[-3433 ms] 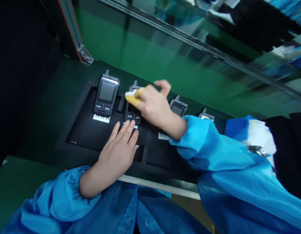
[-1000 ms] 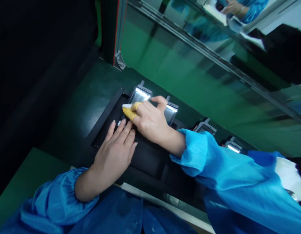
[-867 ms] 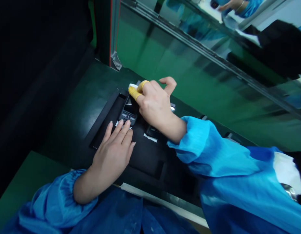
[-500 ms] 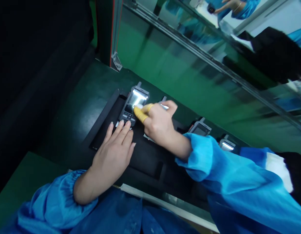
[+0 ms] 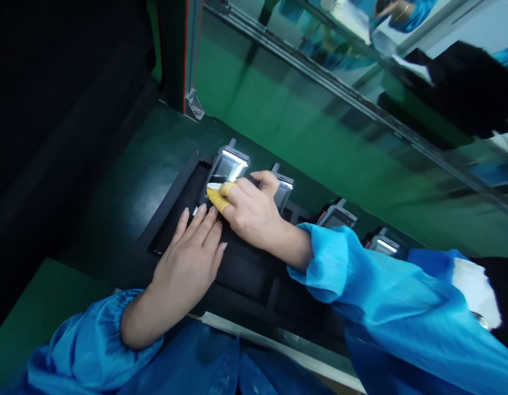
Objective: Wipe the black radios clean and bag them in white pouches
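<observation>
A grey handheld radio (image 5: 229,164) with a stub antenna and a shiny screen lies face up at the far edge of a black tray (image 5: 241,274). My right hand (image 5: 252,211), with yellow finger cots on its fingers, pinches a small white wipe (image 5: 215,186) against the lower part of that screen. Flat beside it, my left hand (image 5: 188,263) has its fingers stretched out, the tips at the radio's bottom end. The keypad is mostly hidden by my right fingers.
More radios lie in a row to the right: a second radio (image 5: 283,189), a third (image 5: 338,216) and a fourth (image 5: 383,245). Behind them rises a green panel (image 5: 278,104) topped by a metal rail (image 5: 336,82). Another person's hand (image 5: 398,10) shows beyond it.
My right hand has slid left and slightly down across the screen with the wipe, uncovering more of the second radio. My left hand has stayed nearly in place.
</observation>
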Available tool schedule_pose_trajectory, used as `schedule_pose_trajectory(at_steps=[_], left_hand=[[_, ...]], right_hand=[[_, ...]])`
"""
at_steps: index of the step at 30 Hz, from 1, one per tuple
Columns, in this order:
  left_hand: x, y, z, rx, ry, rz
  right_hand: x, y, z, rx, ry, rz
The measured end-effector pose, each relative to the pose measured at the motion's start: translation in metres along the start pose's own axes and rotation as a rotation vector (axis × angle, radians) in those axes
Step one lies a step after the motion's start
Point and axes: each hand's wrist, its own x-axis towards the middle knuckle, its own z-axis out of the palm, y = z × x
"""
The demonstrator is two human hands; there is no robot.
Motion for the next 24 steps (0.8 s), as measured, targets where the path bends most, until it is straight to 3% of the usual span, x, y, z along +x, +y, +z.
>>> schedule_pose_trajectory(at_steps=[4,7,10,14,18,20,22,24], left_hand=[[0.001,0.0,-0.001,0.008,0.003,-0.007],[0.002,0.0,-0.001,0.009,0.002,0.004],[0.002,0.0,0.0,-0.006,-0.004,0.01],[0.0,-0.003,-0.001,-0.088,0.018,-0.006],[-0.003,-0.007,-0.005,-0.238,0.171,-0.099],[-0.005,-0.008,-0.007,-0.267,0.266,-0.151],[-0.007,-0.009,-0.009,-0.286,0.342,-0.179],[-0.009,-0.01,-0.01,-0.307,0.417,-0.198]], right_hand=[[0.013,0.015,0.003,-0.081,-0.099,0.195],[0.015,0.035,0.007,-0.014,-0.139,0.286],[0.002,0.042,0.008,0.061,-0.139,0.297],[-0.022,0.018,-0.002,0.116,-0.08,0.174],[-0.036,-0.021,-0.019,0.158,-0.054,-0.005],[-0.035,-0.028,-0.024,0.197,-0.044,-0.052],[-0.027,-0.023,-0.024,0.196,-0.026,-0.023],[-0.013,-0.009,-0.019,0.17,-0.058,0.1]])
